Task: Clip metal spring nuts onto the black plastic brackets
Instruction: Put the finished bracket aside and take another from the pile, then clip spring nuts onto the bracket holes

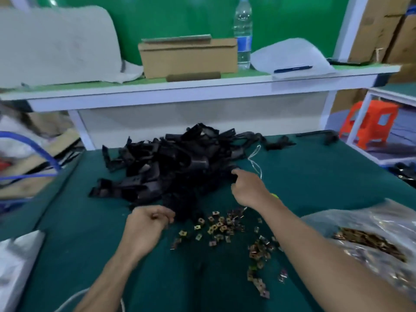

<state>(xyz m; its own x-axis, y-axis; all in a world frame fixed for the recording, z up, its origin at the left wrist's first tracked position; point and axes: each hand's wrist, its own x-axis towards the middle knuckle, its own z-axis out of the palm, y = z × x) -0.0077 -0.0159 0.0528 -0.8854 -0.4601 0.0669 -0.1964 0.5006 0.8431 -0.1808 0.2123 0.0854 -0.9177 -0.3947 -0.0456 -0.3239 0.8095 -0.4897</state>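
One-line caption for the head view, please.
Head view: right hand at the edge of the black bracket pile, left hand curled beside loose spring nuts on the green table.

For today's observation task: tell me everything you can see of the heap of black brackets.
The heap of black brackets is a loose tangle of dark, shiny, angular plastic pieces, lying at all angles on the green table mat. The right hand touches its right edge; spring nuts lie scattered just in front.
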